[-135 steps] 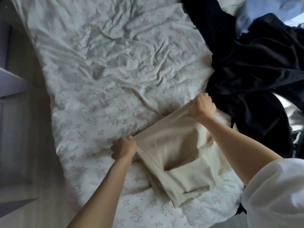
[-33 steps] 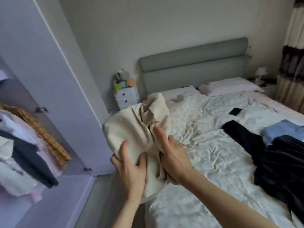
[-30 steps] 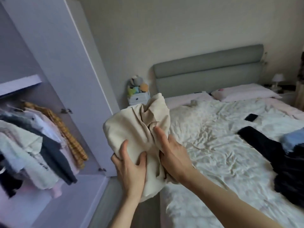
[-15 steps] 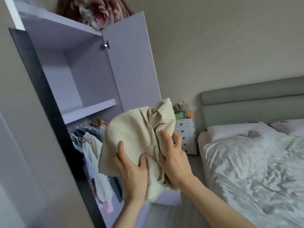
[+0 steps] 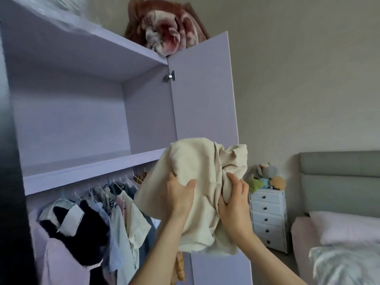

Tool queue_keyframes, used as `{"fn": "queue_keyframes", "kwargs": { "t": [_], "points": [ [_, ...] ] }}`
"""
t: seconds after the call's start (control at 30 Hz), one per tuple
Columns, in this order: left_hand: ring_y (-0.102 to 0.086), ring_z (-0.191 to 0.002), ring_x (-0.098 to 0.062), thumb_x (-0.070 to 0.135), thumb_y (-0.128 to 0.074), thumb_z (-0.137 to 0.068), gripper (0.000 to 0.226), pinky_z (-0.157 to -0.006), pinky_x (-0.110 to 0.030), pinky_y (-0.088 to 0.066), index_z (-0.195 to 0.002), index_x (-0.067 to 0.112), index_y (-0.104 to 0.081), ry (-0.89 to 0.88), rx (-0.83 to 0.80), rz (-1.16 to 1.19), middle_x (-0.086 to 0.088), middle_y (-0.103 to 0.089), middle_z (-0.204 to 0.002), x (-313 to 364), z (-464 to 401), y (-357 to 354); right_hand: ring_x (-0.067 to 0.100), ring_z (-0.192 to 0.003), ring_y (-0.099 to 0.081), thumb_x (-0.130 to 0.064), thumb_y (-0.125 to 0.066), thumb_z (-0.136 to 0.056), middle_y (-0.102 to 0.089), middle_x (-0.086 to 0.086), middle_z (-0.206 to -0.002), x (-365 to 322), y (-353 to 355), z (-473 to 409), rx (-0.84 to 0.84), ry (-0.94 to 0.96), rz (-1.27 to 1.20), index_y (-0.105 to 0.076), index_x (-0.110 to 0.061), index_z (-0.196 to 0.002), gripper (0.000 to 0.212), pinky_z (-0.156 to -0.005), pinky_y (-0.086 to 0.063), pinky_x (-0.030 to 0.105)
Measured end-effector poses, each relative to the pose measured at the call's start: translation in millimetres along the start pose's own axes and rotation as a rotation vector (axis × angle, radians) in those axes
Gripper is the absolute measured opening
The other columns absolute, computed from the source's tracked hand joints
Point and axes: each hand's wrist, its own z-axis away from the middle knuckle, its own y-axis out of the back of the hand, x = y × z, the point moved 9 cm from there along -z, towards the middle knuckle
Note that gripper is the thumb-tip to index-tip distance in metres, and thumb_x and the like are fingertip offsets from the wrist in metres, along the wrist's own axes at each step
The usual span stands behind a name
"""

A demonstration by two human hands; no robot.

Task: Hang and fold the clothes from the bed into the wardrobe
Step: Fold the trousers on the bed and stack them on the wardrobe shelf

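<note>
Cream folded garment [image 5: 197, 182] raised before the open lilac wardrobe [image 5: 82, 112], left hand [image 5: 180, 197] and right hand [image 5: 234, 204] both gripping its cloth, shelf [image 5: 82, 169] to the left, hanging clothes [image 5: 98, 223] below

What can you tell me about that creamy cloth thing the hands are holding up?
The cloth is cream coloured, soft and a bit wrinkly, like cotton. It is bunched into a loose folded bundle, with a crumpled corner poking out at the upper right. It is held up in the air in front of the open wardrobe, near its shelf. The left hand grips it from below and the right hand grips its right side. Nothing else touches it.
</note>
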Motion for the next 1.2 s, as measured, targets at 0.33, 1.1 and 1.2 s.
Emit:
{"fn": "queue_keyframes", "kwargs": {
  "t": [0.33,1.1,1.2],
  "points": [
    [-0.063,-0.094,-0.023,0.026,-0.067,-0.069,0.027,-0.086,-0.042,-0.052,-0.095,0.029,-0.061,-0.073,-0.196,-0.34,0.004,-0.068,-0.095,-21,-198,-45,0.027,-0.137,-0.026,-0.049,-0.05,-0.086,-0.019,0.008,-0.151,92,-95,-203,-0.227,0.058,0.442,-0.026,-0.024,-0.143,0.067,-0.111,-0.024,0.044],
    [-0.053,-0.113,-0.028,0.031,-0.056,-0.087,0.036,-0.08,-0.032,-0.035,-0.122,0.039,-0.049,-0.556,0.152,-1.083,0.003,-0.063,-0.119,8,-441,81,0.009,-0.101,-0.065,-0.025,-0.069,-0.084,-0.069,-0.008,-0.111,-37,-415,-351,-1.044,0.115,-0.587,-0.057,-0.023,-0.117,0.035,-0.087,-0.051,0.027],
    [-0.055,-0.109,-0.028,0.036,-0.049,-0.093,0.032,-0.076,-0.032,-0.036,-0.125,0.035,-0.044,-0.661,0.345,-1.141,0.004,-0.061,-0.12,6,-461,85,0.011,-0.103,-0.06,-0.016,-0.056,-0.092,-0.063,-0.008,-0.11,-44,-435,-389,-0.639,0.201,-0.524,-0.052,-0.018,-0.119,0.027,-0.083,-0.047,0.025]
  ]
}}
